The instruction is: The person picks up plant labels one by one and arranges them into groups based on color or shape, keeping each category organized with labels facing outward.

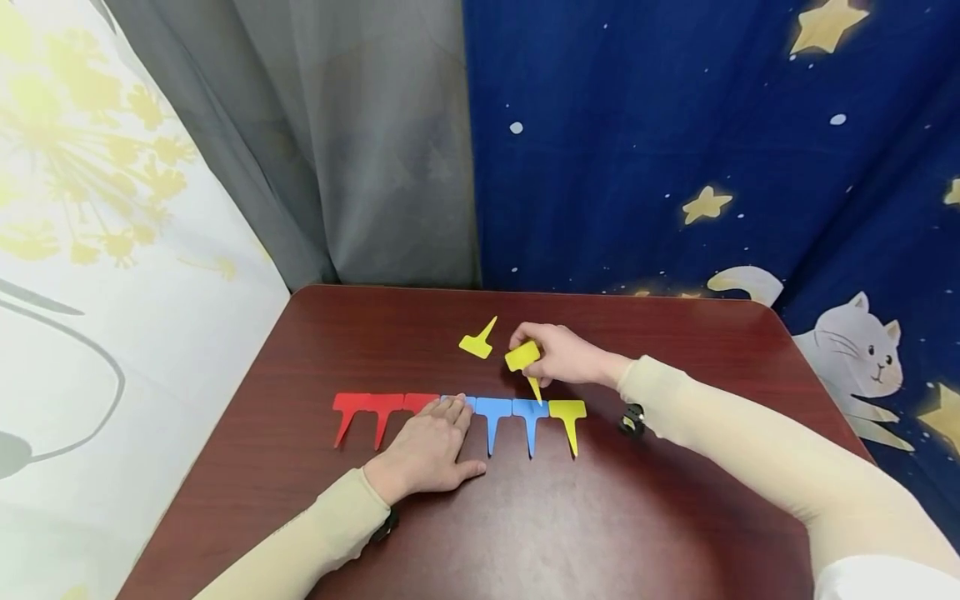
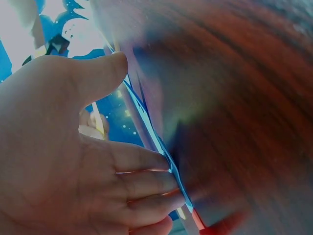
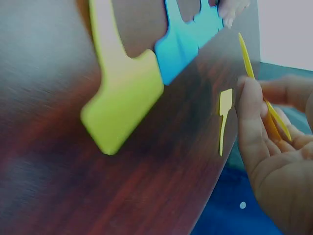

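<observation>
T-shaped plant labels lie side by side in a row across the table: red labels (image 1: 362, 402) at the left, blue labels (image 1: 493, 407) in the middle and one yellow label (image 1: 567, 409) at the right end. My left hand (image 1: 429, 447) lies palm down, fingers extended, its fingertips on the row where red meets blue and covering part of it. Above the row, my right hand (image 1: 567, 353) pinches another yellow plant label (image 1: 522, 356), its stem pointing down. A loose yellow label (image 1: 476, 345) lies farther back, to the left of the right hand.
The dark red wooden table (image 1: 570, 533) ends at a back edge near a grey curtain (image 1: 390, 150) and a blue starry curtain (image 1: 600, 167). A white patterned surface (image 1: 135, 333) stands along the left side.
</observation>
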{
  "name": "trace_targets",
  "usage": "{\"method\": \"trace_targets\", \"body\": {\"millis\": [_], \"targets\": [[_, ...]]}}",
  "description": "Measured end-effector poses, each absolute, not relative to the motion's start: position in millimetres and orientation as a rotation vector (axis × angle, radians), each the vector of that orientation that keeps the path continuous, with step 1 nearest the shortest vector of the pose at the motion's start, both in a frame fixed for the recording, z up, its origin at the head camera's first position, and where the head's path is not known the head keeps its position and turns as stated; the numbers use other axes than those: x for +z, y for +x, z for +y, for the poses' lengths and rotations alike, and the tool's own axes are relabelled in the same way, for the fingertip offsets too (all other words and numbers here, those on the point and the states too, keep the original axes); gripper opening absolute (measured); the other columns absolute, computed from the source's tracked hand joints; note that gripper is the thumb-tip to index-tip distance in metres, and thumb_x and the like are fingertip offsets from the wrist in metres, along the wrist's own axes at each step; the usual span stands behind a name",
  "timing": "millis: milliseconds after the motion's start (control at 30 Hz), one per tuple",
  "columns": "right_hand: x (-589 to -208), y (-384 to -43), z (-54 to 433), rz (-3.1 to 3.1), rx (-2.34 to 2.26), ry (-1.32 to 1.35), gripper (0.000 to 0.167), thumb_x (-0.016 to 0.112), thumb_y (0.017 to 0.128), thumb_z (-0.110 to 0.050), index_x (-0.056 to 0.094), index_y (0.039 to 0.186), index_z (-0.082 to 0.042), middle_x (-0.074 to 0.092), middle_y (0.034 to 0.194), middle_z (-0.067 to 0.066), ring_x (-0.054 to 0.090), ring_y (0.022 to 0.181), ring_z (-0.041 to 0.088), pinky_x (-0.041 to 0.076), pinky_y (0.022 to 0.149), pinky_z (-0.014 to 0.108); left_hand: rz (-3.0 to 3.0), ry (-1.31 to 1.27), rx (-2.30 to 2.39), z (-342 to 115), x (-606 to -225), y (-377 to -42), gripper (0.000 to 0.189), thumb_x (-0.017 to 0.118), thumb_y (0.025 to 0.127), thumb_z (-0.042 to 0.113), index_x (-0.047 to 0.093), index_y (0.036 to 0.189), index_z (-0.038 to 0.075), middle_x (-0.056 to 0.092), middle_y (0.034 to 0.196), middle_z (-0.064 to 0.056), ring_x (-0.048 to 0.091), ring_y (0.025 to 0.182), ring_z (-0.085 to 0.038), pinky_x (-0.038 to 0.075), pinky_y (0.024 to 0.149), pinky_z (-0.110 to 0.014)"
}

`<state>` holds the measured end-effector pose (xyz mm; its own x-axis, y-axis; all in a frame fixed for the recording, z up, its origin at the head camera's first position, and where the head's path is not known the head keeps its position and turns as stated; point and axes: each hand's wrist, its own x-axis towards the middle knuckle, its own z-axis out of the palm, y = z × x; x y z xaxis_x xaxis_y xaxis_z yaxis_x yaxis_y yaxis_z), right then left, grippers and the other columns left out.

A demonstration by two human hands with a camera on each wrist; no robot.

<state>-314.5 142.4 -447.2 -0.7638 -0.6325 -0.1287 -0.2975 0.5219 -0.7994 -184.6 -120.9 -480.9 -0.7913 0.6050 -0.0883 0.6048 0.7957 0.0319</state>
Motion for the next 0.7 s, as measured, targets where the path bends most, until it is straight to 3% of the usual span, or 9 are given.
{"method": "trace_targets", "body": {"millis": [200, 700], "targets": [[-448.9, -297.6, 170.2, 2.430, -1.188, -0.633, 0.017, 0.073, 0.092, -0.007, 0.068, 0.107, -0.013, 0.070, 0.091, 0.005, 0.070, 0.069, 0.024, 0.061, 0.063, 0.041, 2.893, 0.976, 0.011, -121.6, -482.8, -183.9, 0.087, 0.057, 0.093, 0.063, 0.047, 0.147, -0.005, 0.040, 0.154, -0.023, 0.037, 0.144, -0.035, 0.029, 0.118, -0.047], [-458.1, -272.9, 238.7, 2.448, -1.283, -0.358, 0.016, 0.075, 0.086, 0.002, 0.073, 0.101, -0.004, 0.068, 0.091, 0.012, 0.069, 0.078, 0.024, 0.062, 0.065, 0.037, 2.893, 1.003, 0.003, -122.9, -478.4, -188.2, 0.086, 0.056, 0.094, 0.063, 0.049, 0.146, -0.005, 0.043, 0.153, -0.022, 0.040, 0.142, -0.034, 0.031, 0.117, -0.046]]}}
